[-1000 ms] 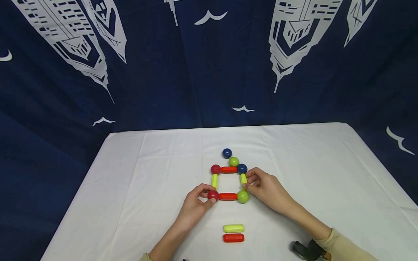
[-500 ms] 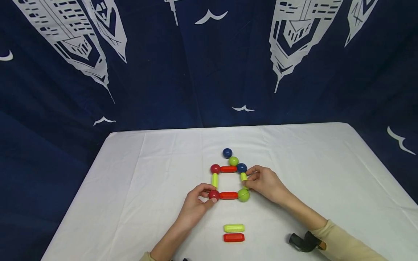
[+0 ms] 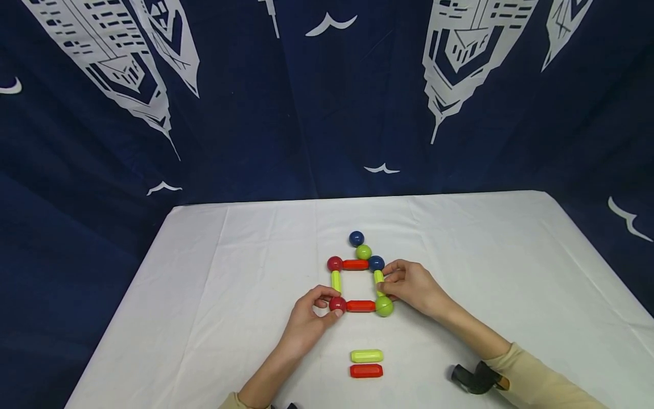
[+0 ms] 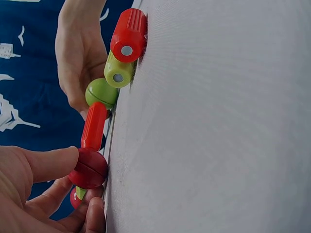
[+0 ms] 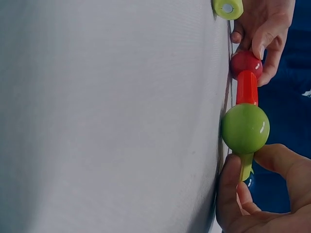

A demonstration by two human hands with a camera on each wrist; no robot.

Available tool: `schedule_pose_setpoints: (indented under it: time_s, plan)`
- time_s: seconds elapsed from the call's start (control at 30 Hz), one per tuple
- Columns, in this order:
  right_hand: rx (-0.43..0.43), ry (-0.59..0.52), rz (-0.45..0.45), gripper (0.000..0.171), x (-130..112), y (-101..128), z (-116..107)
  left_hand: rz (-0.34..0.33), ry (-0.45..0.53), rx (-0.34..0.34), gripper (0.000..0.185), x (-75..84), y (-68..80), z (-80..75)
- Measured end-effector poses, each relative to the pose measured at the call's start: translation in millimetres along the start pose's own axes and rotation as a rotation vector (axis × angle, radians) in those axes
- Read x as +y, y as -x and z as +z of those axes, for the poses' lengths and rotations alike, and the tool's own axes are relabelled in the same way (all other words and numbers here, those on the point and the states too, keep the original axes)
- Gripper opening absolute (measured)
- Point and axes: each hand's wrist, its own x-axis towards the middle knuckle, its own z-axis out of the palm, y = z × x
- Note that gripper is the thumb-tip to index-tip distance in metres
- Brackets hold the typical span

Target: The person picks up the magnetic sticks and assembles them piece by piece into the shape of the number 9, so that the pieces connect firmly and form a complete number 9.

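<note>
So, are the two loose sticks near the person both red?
No, one loose stick is yellow-green and the other stick below it is red.

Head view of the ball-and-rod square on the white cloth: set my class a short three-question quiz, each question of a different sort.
1. True or false: the left hand pinches the red ball at the square's near left corner.
2. Which piece do the right hand's fingers grip? A) the yellow-green rod on the square's right side B) the loose red rod C) the far blue ball
3. Fill in: two loose rods lie nearer the person than the square; the yellow-green one lies just beyond the ____ one.

Key: 1 true; 2 A; 3 red.
</note>
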Motion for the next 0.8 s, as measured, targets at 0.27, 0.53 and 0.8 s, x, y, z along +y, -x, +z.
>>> schedule_pose_setpoints:
  time_s: [0.27,0.53,0.8]
  plan:
    - [0.050,0.077,-0.037,0.033,2.3,0.2,1.2,0.003,-0.008,0.006,0.027,-0.1,0.0,0.7]
    - [0.158,0.284,-0.259,0.026,-1.3,25.6,0.3,0.009,0.021,0.002,0.031,1.0,1.9,-0.5]
    - [-0.048,0.302,-0.458,0.022,1.1,55.8,7.8,0.016,0.002,0.005,0.030,2.4,3.2,-1.0]
